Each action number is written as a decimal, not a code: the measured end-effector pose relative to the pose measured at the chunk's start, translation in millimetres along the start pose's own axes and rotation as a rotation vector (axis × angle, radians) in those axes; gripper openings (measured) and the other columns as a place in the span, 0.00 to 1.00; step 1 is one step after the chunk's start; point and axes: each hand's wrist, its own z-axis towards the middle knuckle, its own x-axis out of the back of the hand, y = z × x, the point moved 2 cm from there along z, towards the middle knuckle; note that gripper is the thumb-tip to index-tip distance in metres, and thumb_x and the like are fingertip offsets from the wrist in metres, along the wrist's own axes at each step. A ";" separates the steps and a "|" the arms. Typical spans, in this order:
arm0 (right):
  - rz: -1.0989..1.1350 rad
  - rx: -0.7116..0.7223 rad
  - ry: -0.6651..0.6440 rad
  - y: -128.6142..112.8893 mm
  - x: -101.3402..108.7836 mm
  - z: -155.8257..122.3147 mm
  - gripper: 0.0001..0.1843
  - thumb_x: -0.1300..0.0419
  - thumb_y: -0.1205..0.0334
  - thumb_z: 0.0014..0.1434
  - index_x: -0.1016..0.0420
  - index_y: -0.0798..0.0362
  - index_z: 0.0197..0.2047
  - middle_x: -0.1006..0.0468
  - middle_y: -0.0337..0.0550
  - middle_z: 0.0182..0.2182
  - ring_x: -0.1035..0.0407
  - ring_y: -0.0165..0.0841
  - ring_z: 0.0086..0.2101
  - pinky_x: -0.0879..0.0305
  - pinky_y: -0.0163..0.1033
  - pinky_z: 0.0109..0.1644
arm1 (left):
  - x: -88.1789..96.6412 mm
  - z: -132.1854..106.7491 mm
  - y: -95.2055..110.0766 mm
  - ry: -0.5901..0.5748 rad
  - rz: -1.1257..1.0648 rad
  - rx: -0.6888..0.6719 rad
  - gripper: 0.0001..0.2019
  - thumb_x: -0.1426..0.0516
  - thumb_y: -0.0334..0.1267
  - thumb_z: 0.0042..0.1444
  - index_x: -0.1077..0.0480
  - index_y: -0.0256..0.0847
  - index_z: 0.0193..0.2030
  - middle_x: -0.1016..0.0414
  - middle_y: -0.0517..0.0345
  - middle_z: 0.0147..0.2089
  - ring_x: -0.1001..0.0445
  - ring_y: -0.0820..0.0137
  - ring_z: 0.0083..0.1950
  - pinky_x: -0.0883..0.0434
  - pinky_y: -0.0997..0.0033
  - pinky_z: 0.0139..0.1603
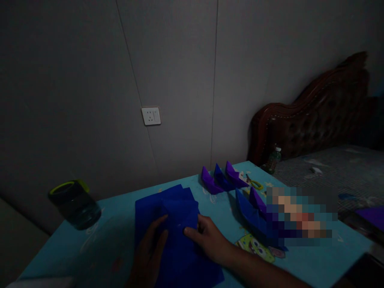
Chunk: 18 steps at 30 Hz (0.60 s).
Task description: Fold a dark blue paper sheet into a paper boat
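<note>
Light is dim and the colours muted. A stack of blue paper (180, 208) lies on the near middle of the table (114, 224): thin, matte, square-cut sheets, fanned slightly so that several corners show at the far edge. The top sheet carries a raised fold with a straight crease line. The left hand (149, 250) rests on the left part of the stack, fingers stretched out and loosely apart, palm down, nothing enclosed. The right hand (210, 239) sits on the right part of the stack, its thumb extended and pressed flat on the folded layer, the other fingers curled at the paper's right edge; I cannot tell whether they pinch that edge or only rest on it. The table top is smooth, light blue, with a cartoon print (255, 247) just right of the right wrist. Beyond the stack, towards the far right corner, stand three folded paper boats (222, 180), purple, blue, purple, with pointed hulls and sharp creases, side by side. A second group of boats (248, 209), blue and purple, stands nearer, partly blurred. Scissors (255, 184) with yellow-green handles lie between the groups. At the table's left corner stands a clear jar (75, 204) with a green rim. A white wall socket (151, 115) is on the grey panelled wall, and a carved, padded, dark headboard (315, 116) stands at right.
</note>
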 end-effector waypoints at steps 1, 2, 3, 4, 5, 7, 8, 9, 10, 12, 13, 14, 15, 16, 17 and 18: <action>-0.026 0.017 -0.005 0.1 -1.3 -1.4 0.19 0.35 0.47 0.57 0.24 0.53 0.43 0.22 0.42 0.34 0.28 0.34 0.32 0.32 0.42 0.43 | -1.5 -0.9 -0.7 -0.003 -0.002 -0.001 0.27 0.48 0.55 0.60 0.34 0.46 0.62 0.35 0.51 0.67 0.40 0.54 0.69 0.44 0.46 0.69; -0.059 0.034 -0.009 -0.7 -2.0 -2.9 0.18 0.37 0.48 0.58 0.24 0.53 0.43 0.21 0.42 0.35 0.28 0.34 0.34 0.32 0.42 0.45 | -3.0 -2.1 -1.5 -0.009 0.000 -0.003 0.28 0.49 0.55 0.61 0.38 0.47 0.65 0.40 0.52 0.70 0.44 0.56 0.71 0.47 0.47 0.70; -0.103 0.051 -0.017 -2.4 -2.2 -4.4 0.17 0.38 0.48 0.60 0.24 0.53 0.43 0.21 0.41 0.35 0.28 0.34 0.35 0.32 0.42 0.46 | -4.2 -3.5 -2.1 -0.018 0.005 -0.004 0.29 0.50 0.54 0.62 0.41 0.47 0.67 0.44 0.53 0.72 0.47 0.58 0.72 0.49 0.48 0.71; -0.161 0.069 -0.031 -4.8 -2.1 -5.9 0.16 0.39 0.49 0.61 0.24 0.53 0.43 0.22 0.41 0.35 0.28 0.34 0.35 0.32 0.41 0.46 | -5.0 -5.1 -2.7 -0.034 0.012 -0.008 0.29 0.52 0.53 0.63 0.44 0.47 0.69 0.46 0.54 0.73 0.49 0.59 0.73 0.50 0.48 0.71; -0.231 0.088 -0.048 -7.6 -1.8 -7.4 0.15 0.40 0.49 0.62 0.24 0.53 0.41 0.22 0.40 0.34 0.28 0.34 0.35 0.32 0.40 0.46 | -5.5 -6.8 -3.2 -0.062 0.020 -0.018 0.28 0.54 0.53 0.64 0.44 0.47 0.69 0.47 0.55 0.73 0.49 0.60 0.73 0.50 0.49 0.71; -0.378 0.130 -0.087 -13.3 -1.1 -10.0 0.14 0.42 0.51 0.64 0.24 0.53 0.38 0.24 0.38 0.31 0.30 0.32 0.33 0.33 0.37 0.43 | -5.5 -9.9 -4.2 -0.155 0.050 -0.067 0.27 0.55 0.50 0.66 0.44 0.48 0.69 0.45 0.56 0.72 0.47 0.61 0.72 0.48 0.51 0.71; -0.441 0.147 -0.110 -15.5 -1.0 -11.0 0.14 0.44 0.52 0.65 0.24 0.53 0.36 0.25 0.37 0.30 0.31 0.31 0.32 0.33 0.36 0.41 | -5.3 -11.2 -4.9 -0.205 0.077 -0.115 0.26 0.54 0.49 0.65 0.43 0.48 0.69 0.44 0.57 0.72 0.45 0.61 0.71 0.45 0.53 0.70; -0.485 0.161 -0.132 -17.3 -0.9 -11.8 0.15 0.45 0.52 0.66 0.25 0.53 0.35 0.26 0.36 0.29 0.33 0.31 0.31 0.34 0.35 0.40 | -5.0 -12.1 -6.0 -0.247 0.114 -0.170 0.26 0.52 0.48 0.65 0.43 0.49 0.69 0.42 0.56 0.71 0.42 0.60 0.70 0.43 0.54 0.69; -0.509 0.169 -0.147 -18.4 -0.6 -12.3 0.15 0.46 0.53 0.67 0.25 0.53 0.35 0.26 0.36 0.29 0.34 0.30 0.30 0.35 0.35 0.39 | -4.9 -12.7 -7.4 -0.276 0.155 -0.226 0.27 0.49 0.47 0.63 0.43 0.49 0.69 0.40 0.56 0.70 0.39 0.60 0.69 0.39 0.55 0.68; -0.525 0.162 -0.140 -18.9 0.6 -11.9 0.15 0.47 0.52 0.67 0.25 0.53 0.35 0.27 0.36 0.29 0.35 0.29 0.29 0.37 0.34 0.37 | -5.2 -13.1 -11.0 -0.284 0.232 -0.316 0.27 0.46 0.46 0.61 0.39 0.48 0.67 0.30 0.53 0.64 0.30 0.58 0.63 0.32 0.58 0.63; -0.540 0.156 -0.106 -18.6 1.8 -11.1 0.15 0.45 0.51 0.65 0.26 0.53 0.35 0.27 0.35 0.28 0.35 0.29 0.29 0.37 0.34 0.35 | -5.8 -13.4 -12.3 -0.270 0.253 -0.344 0.25 0.45 0.46 0.61 0.35 0.48 0.64 0.24 0.52 0.58 0.25 0.58 0.57 0.29 0.60 0.59; -0.560 0.154 -0.049 -18.4 3.5 -10.1 0.15 0.42 0.50 0.63 0.26 0.53 0.34 0.28 0.35 0.27 0.36 0.29 0.28 0.38 0.34 0.34 | -6.4 -14.0 -12.6 -0.248 0.261 -0.360 0.22 0.46 0.47 0.61 0.31 0.47 0.61 0.19 0.52 0.50 0.20 0.59 0.50 0.25 0.63 0.54; -0.580 0.155 0.020 -18.2 5.3 -9.0 0.15 0.39 0.48 0.60 0.26 0.53 0.33 0.29 0.34 0.26 0.36 0.30 0.28 0.39 0.34 0.34 | -7.1 -15.3 -11.6 -0.229 0.258 -0.367 0.19 0.46 0.48 0.61 0.27 0.47 0.56 0.16 0.54 0.41 0.18 0.60 0.42 0.23 0.65 0.49; -0.592 0.158 0.088 -18.2 7.1 -8.0 0.16 0.36 0.48 0.57 0.26 0.52 0.33 0.29 0.34 0.26 0.36 0.30 0.28 0.39 0.35 0.34 | -7.9 -17.2 -9.0 -0.216 0.247 -0.362 0.17 0.47 0.48 0.61 0.25 0.47 0.51 0.17 0.56 0.33 0.18 0.62 0.35 0.22 0.67 0.43; -0.588 0.164 0.146 -18.4 8.5 -7.1 0.16 0.33 0.47 0.54 0.26 0.52 0.34 0.29 0.35 0.27 0.35 0.31 0.29 0.39 0.35 0.35 | -8.5 -19.7 -5.0 -0.209 0.231 -0.344 0.15 0.48 0.49 0.62 0.23 0.47 0.45 0.19 0.58 0.27 0.20 0.63 0.30 0.23 0.68 0.39; -0.565 0.171 0.189 -18.6 9.4 -6.2 0.18 0.32 0.48 0.52 0.26 0.52 0.37 0.28 0.36 0.29 0.34 0.32 0.31 0.38 0.36 0.37 | -9.2 -22.5 0.2 -0.223 0.211 -0.313 0.15 0.49 0.49 0.62 0.23 0.47 0.39 0.20 0.59 0.24 0.22 0.65 0.27 0.24 0.69 0.37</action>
